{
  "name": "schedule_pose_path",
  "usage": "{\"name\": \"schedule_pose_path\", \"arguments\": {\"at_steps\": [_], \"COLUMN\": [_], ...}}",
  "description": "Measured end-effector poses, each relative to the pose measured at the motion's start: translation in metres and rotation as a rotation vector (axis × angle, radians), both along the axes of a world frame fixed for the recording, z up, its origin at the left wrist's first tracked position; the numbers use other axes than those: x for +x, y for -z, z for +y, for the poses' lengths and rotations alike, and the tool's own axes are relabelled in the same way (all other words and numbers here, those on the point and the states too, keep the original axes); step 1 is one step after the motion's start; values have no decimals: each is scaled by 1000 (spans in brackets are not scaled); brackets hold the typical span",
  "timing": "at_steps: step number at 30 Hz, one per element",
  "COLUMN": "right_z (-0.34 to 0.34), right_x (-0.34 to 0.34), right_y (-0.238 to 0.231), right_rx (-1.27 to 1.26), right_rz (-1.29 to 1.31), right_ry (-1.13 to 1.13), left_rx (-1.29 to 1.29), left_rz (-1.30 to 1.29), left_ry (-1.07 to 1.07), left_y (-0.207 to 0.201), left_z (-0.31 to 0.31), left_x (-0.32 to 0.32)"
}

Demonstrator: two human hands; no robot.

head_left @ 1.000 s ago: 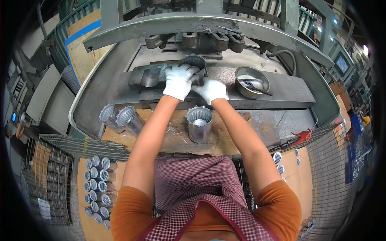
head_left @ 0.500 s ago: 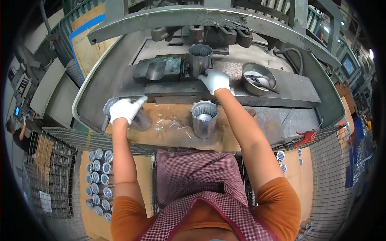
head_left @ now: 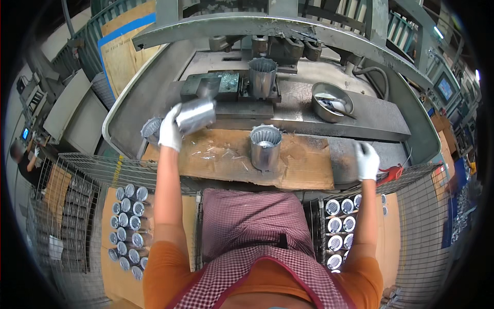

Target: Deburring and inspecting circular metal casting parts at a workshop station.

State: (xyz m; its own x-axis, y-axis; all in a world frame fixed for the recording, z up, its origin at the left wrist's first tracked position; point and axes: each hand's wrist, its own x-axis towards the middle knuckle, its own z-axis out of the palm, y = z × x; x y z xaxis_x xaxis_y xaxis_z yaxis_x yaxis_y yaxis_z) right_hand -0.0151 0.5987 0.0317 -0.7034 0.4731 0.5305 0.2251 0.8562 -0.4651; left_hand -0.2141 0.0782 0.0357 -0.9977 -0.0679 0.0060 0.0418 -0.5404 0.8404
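Note:
My left hand (head_left: 171, 130), in a white glove, grips a shiny metal cylinder (head_left: 196, 116), raised and tilted above the cardboard and blurred by motion. Beside that hand is a ribbed metal cup (head_left: 151, 129), partly hidden. Another ribbed cup (head_left: 265, 148) stands upright on the cardboard sheet (head_left: 306, 162) in front of me. A third one (head_left: 263, 78) stands in the machine's fixture, with no hand on it. My right hand (head_left: 367, 160), gloved too, is off to the right near a red-handled tool (head_left: 393, 174); its fingers look apart with nothing seen between them.
A steel bowl (head_left: 333, 102) with brush-like tools sits on the machine bed. Left of the fixture lies a grooved metal block (head_left: 210, 86). A heavy frame beam (head_left: 226, 24) crosses overhead. Wire baskets on both sides hold rows of metal cylinders (head_left: 123, 220). Another person (head_left: 24, 160) is far left.
My left hand has lifted the metal cylinder off the cardboard, up and to the right. My right hand has left the cup in the fixture and swung down to the right.

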Motion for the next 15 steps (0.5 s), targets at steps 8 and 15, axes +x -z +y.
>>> {"name": "schedule_pose_path", "arguments": {"at_steps": [8, 15], "right_z": [65, 62], "right_x": [31, 33], "right_y": [38, 40], "right_rx": [-118, -117], "right_rz": [-121, -78], "right_ry": [225, 231], "left_rx": [-704, -1499], "left_rz": [214, 305], "left_ry": [-199, -199], "left_y": [-10, 8], "left_z": [75, 75], "left_x": [-76, -109]}}
